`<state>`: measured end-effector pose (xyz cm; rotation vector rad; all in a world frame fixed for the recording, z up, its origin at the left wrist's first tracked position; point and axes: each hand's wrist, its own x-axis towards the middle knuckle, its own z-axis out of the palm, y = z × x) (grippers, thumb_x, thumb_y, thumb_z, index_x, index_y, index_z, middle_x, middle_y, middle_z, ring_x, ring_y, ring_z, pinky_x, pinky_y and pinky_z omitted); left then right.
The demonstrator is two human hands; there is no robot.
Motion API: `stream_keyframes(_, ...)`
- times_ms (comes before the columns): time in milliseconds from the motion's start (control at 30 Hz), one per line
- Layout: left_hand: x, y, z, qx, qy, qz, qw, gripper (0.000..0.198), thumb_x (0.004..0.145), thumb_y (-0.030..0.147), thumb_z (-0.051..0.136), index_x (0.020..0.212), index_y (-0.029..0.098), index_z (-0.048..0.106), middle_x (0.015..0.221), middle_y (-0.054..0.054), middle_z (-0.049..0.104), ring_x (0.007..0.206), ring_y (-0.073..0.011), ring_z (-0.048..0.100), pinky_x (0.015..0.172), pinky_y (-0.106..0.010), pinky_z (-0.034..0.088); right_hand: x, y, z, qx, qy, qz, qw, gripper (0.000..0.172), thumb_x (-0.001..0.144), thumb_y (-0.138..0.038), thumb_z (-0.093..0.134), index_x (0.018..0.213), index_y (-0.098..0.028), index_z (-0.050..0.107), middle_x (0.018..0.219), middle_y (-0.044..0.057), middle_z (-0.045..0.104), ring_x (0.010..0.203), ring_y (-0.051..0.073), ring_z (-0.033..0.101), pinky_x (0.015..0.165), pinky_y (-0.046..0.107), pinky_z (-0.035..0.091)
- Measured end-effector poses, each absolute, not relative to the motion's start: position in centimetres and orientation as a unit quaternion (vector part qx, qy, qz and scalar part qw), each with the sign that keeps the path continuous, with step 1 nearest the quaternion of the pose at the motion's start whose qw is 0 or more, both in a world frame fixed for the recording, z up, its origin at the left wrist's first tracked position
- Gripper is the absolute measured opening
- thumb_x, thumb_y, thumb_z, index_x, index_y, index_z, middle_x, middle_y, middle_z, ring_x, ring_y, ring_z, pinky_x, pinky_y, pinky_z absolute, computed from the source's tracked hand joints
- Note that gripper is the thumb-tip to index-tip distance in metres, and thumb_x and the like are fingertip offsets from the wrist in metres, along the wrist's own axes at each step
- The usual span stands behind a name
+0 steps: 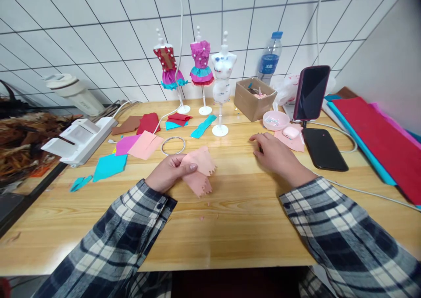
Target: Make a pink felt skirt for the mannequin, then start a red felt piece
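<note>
My left hand [167, 173] pinches pink crepe paper [200, 161] between thumb and fingers, above the middle of the table. The paper fans out as two overlapping layers with jagged, notched edges on the right. My right hand [274, 154] is low over the table to the right, its fingers loosely bent and apart; a small dark patch beneath them is unclear. Beyond the hands stands a white mannequin [221, 87] with colored marks on its torso. Two dressed mannequins, one in red and brown [166, 60], one in magenta [200, 56], stand to its left.
Colored paper pieces [144, 145] and a tape ring [173, 145] lie left. Behind are a cardboard box [253, 105] and water bottle [270, 61]. A bead dish [275, 120], upright phone [311, 94], flat black phone [324, 149] and paper sheets [378, 135] are right. A power strip [87, 135] sits left.
</note>
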<state>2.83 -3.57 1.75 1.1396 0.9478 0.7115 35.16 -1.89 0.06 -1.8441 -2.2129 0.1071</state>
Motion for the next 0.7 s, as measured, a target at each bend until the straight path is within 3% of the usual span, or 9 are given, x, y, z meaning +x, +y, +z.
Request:
stream_keyframes(100, 3.5, -3.8, 2.0, 0.45, 0.399, 0.354, 0.716, 0.022, 0.075, 0.028, 0.078, 0.09, 0.013, 0.074, 0.084, -0.008, 0.077, 0.068, -0.0164, 0.07, 0.067, -0.025, 0.055, 35.3, -1.9, 0.4, -0.71, -0.687, -0.007, 0.153, 0.048, 0.08, -0.051, 0.061, 0.113, -0.017, 0.057, 0.109, 0.017, 0.063, 0.101, 0.034, 0.06, 0.074, 0.04, 0.046)
stream_keyframes(167, 3.7, -3.9, 2.1, 0.413, 0.396, 0.357, 0.738, 0.021, 0.075, 0.023, 0.077, 0.092, 0.012, 0.073, 0.086, -0.009, 0.077, 0.069, -0.0161, 0.07, 0.067, -0.024, 0.055, 35.6, -1.8, 0.3, -0.747, -0.652, -0.015, 0.134, 0.052, 0.08, -0.058, 0.057, 0.108, -0.014, 0.059, 0.105, 0.02, 0.065, 0.098, 0.035, 0.061, 0.071, 0.039, 0.046)
stream_keyframes(300, 4.1, -4.2, 2.4, 0.366, 0.377, 0.375, 0.763, 0.018, 0.076, 0.018, 0.075, 0.092, 0.011, 0.072, 0.086, -0.009, 0.077, 0.074, -0.0161, 0.071, 0.072, -0.023, 0.056, 36.8, -1.4, 0.1, -0.757, -0.648, 0.068, 0.045, 0.03, 0.082, -0.046, 0.056, 0.089, -0.018, 0.064, 0.082, 0.014, 0.07, 0.077, 0.027, 0.065, 0.06, 0.034, 0.041)
stream_keyframes(467, 4.5, -4.3, 2.3, 0.356, 0.372, 0.416, 0.75, 0.026, 0.077, 0.016, 0.074, 0.102, 0.014, 0.069, 0.095, -0.007, 0.076, 0.08, -0.015, 0.071, 0.076, -0.023, 0.057, 37.2, -1.5, 1.0, -0.723, -0.678, 0.131, 0.013, 0.008, 0.071, -0.03, 0.061, 0.07, -0.023, 0.059, 0.071, 0.007, 0.068, 0.065, 0.023, 0.061, 0.053, 0.031, 0.035)
stream_keyframes(533, 4.6, -4.3, 2.3, 0.368, 0.378, 0.433, 0.731, 0.03, 0.078, 0.018, 0.074, 0.107, 0.016, 0.067, 0.101, -0.006, 0.075, 0.083, -0.0145, 0.071, 0.076, -0.022, 0.056, 36.6, -1.9, 1.5, -0.723, -0.676, 0.139, 0.032, 0.003, 0.071, -0.023, 0.057, 0.074, -0.022, 0.058, 0.07, 0.007, 0.066, 0.063, 0.022, 0.058, 0.053, 0.03, 0.033)
stream_keyframes(600, 4.7, -4.4, 2.4, 0.385, 0.384, 0.448, 0.709, 0.034, 0.078, 0.021, 0.074, 0.111, 0.017, 0.065, 0.106, -0.006, 0.074, 0.086, -0.0149, 0.071, 0.076, -0.023, 0.056, 35.5, -2.4, 2.0, -0.717, -0.664, 0.188, 0.102, 0.018, 0.075, -0.019, 0.052, 0.092, -0.021, 0.056, 0.071, 0.006, 0.066, 0.062, 0.02, 0.055, 0.053, 0.029, 0.032)
stream_keyframes(700, 4.8, -4.4, 2.5, 0.411, 0.394, 0.463, 0.679, 0.037, 0.077, 0.026, 0.076, 0.112, 0.019, 0.064, 0.103, -0.006, 0.074, 0.086, -0.0172, 0.071, 0.076, -0.025, 0.057, 33.2, -3.7, 2.3, -0.601, -0.633, 0.433, 0.226, 0.036, 0.082, -0.024, 0.048, 0.118, -0.023, 0.046, 0.067, -0.002, 0.06, 0.053, 0.014, 0.045, 0.05, 0.025, 0.03)
